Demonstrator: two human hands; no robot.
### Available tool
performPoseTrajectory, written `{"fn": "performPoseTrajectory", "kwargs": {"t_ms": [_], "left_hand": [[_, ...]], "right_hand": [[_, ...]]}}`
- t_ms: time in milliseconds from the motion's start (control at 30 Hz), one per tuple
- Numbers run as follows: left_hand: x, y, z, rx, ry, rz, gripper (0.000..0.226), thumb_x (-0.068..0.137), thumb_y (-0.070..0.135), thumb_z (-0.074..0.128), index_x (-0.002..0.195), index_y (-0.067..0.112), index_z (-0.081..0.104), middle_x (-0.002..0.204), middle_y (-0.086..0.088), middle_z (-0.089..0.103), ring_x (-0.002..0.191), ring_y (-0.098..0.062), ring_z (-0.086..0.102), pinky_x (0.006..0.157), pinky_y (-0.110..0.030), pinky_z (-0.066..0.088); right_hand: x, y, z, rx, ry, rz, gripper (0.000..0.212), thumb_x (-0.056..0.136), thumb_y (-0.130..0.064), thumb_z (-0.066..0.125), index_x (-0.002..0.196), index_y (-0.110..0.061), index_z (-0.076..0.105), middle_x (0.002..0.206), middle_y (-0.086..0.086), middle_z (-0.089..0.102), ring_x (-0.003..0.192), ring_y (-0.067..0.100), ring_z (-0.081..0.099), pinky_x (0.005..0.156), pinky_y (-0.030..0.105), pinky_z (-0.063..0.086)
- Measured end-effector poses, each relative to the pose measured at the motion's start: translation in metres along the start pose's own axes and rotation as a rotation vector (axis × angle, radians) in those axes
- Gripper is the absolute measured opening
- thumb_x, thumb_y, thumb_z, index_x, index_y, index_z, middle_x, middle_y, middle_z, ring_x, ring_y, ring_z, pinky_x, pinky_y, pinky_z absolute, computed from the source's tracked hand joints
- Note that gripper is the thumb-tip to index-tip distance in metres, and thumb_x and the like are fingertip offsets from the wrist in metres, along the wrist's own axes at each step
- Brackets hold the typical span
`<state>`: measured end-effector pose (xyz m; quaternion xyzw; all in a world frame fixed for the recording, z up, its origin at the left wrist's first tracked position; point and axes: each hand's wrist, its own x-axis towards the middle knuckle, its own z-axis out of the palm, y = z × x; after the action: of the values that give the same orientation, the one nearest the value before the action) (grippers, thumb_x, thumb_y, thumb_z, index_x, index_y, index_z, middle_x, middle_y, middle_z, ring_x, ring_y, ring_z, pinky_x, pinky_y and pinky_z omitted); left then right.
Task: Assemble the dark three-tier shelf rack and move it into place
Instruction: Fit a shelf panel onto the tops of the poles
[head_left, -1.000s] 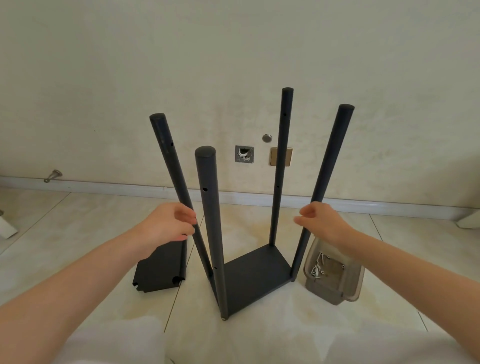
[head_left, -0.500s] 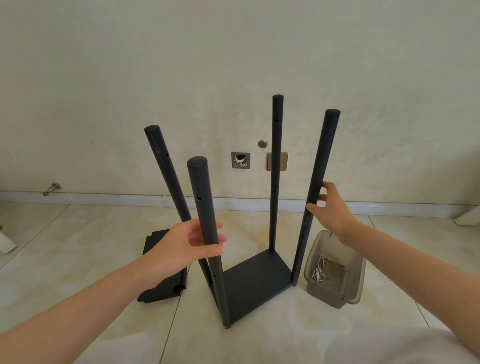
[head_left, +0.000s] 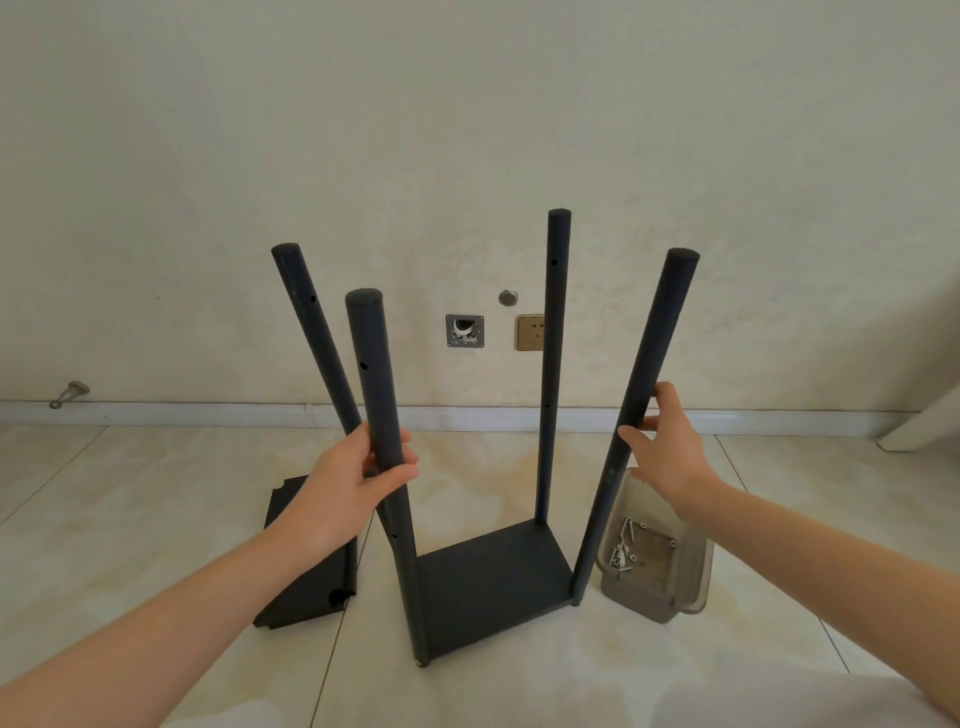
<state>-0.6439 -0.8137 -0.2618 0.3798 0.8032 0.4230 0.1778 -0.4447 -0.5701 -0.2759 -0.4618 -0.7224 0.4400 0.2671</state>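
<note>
The dark rack stands upright on the tiled floor: one bottom shelf panel (head_left: 493, 582) with four dark round posts rising from its corners. My left hand (head_left: 353, 483) is wrapped around the near left post (head_left: 376, 395) at mid height. My right hand (head_left: 667, 452) rests against the near right post (head_left: 649, 395), fingers spread, thumb side on the post. The far left post (head_left: 306, 322) and far right post (head_left: 553, 338) stand free. A loose dark shelf panel (head_left: 306, 582) lies flat on the floor to the left, partly hidden by my left arm.
A translucent grey plastic bin (head_left: 654, 571) holding several screws sits right of the rack. The white wall behind carries an open socket box (head_left: 464, 332), a brass outlet (head_left: 530, 332) and a baseboard. A metal door stop (head_left: 70, 393) is at far left.
My left hand moved from the far left post to grip the near left post. My right hand rose along the near right post. The view pulled back slightly.
</note>
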Motion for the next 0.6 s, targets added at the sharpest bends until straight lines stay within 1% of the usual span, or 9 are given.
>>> {"fn": "performPoseTrajectory", "kwargs": {"t_ms": [100, 200, 233, 267, 300, 367, 433, 500, 600], "left_hand": [[0.009, -0.005, 0.0, 0.03, 0.033, 0.008, 0.025, 0.093, 0.015, 0.069, 0.115, 0.02, 0.057, 0.102, 0.006, 0.07, 0.1, -0.007, 0.066, 0.095, -0.026, 0.048], [0.019, -0.01, -0.001, 0.043, 0.046, 0.003, 0.025, 0.093, 0.018, 0.068, 0.116, 0.019, 0.058, 0.104, 0.008, 0.069, 0.101, -0.004, 0.064, 0.094, -0.026, 0.048], [0.023, -0.012, -0.001, 0.044, 0.052, 0.003, 0.024, 0.094, 0.019, 0.068, 0.116, 0.019, 0.059, 0.103, 0.009, 0.068, 0.101, -0.004, 0.064, 0.094, -0.027, 0.048], [0.026, -0.015, -0.002, 0.042, 0.063, 0.004, 0.023, 0.094, 0.019, 0.068, 0.115, 0.02, 0.059, 0.102, 0.011, 0.068, 0.1, -0.003, 0.064, 0.093, -0.027, 0.047], [0.029, -0.016, -0.001, 0.036, 0.075, 0.006, 0.023, 0.094, 0.018, 0.068, 0.115, 0.021, 0.058, 0.101, 0.013, 0.068, 0.098, -0.001, 0.064, 0.092, -0.025, 0.047], [0.034, -0.02, 0.0, 0.027, 0.091, 0.011, 0.023, 0.094, 0.019, 0.068, 0.114, 0.025, 0.057, 0.099, 0.017, 0.068, 0.094, 0.002, 0.064, 0.088, -0.021, 0.046], [0.037, -0.024, 0.002, 0.029, 0.099, 0.014, 0.024, 0.094, 0.021, 0.068, 0.113, 0.027, 0.056, 0.097, 0.018, 0.068, 0.092, 0.003, 0.065, 0.083, -0.017, 0.046], [0.039, -0.027, 0.002, 0.026, 0.109, 0.016, 0.024, 0.094, 0.022, 0.069, 0.113, 0.028, 0.056, 0.096, 0.018, 0.069, 0.092, 0.004, 0.066, 0.08, -0.015, 0.046], [0.038, -0.027, 0.003, 0.016, 0.118, 0.016, 0.022, 0.093, 0.02, 0.069, 0.107, 0.031, 0.057, 0.095, 0.017, 0.069, 0.091, 0.004, 0.066, 0.078, -0.013, 0.046]], "right_hand": [[-0.001, 0.002, -0.003, -0.019, 0.01, -0.034, 0.044, 0.097, -0.004, 0.058, 0.132, -0.02, 0.038, 0.128, 0.012, 0.058, 0.099, 0.025, 0.058, 0.086, 0.048, 0.056], [-0.003, 0.005, -0.005, -0.086, 0.003, -0.063, 0.046, 0.096, -0.005, 0.06, 0.132, -0.02, 0.037, 0.128, 0.01, 0.058, 0.102, 0.029, 0.062, 0.082, 0.044, 0.057], [-0.003, 0.007, -0.006, -0.106, 0.003, -0.069, 0.046, 0.095, -0.005, 0.06, 0.132, -0.019, 0.036, 0.129, 0.01, 0.059, 0.103, 0.029, 0.062, 0.078, 0.04, 0.058], [-0.003, 0.009, -0.005, -0.126, 0.002, -0.077, 0.046, 0.095, -0.006, 0.06, 0.132, -0.019, 0.036, 0.129, 0.01, 0.059, 0.1, 0.026, 0.061, 0.071, 0.031, 0.057], [-0.003, 0.013, -0.005, -0.146, 0.001, -0.085, 0.045, 0.096, -0.006, 0.06, 0.131, -0.019, 0.036, 0.129, 0.01, 0.06, 0.095, 0.021, 0.059, 0.062, 0.019, 0.051], [-0.002, 0.018, -0.005, -0.182, -0.002, -0.092, 0.046, 0.096, -0.006, 0.06, 0.132, -0.02, 0.035, 0.128, 0.01, 0.061, 0.09, 0.015, 0.054, 0.054, 0.012, 0.04], [-0.002, 0.023, -0.005, -0.206, -0.002, -0.101, 0.048, 0.096, -0.007, 0.06, 0.132, -0.021, 0.033, 0.128, 0.009, 0.061, 0.088, 0.015, 0.054, 0.054, 0.011, 0.038], [-0.003, 0.024, -0.005, -0.217, -0.002, -0.113, 0.049, 0.096, -0.008, 0.061, 0.134, -0.021, 0.032, 0.128, 0.009, 0.061, 0.084, 0.016, 0.055, 0.056, 0.012, 0.042], [-0.003, 0.021, -0.004, -0.212, -0.001, -0.13, 0.051, 0.095, -0.009, 0.061, 0.136, -0.02, 0.033, 0.128, 0.01, 0.061, 0.084, 0.016, 0.057, 0.07, 0.029, 0.053]]}}
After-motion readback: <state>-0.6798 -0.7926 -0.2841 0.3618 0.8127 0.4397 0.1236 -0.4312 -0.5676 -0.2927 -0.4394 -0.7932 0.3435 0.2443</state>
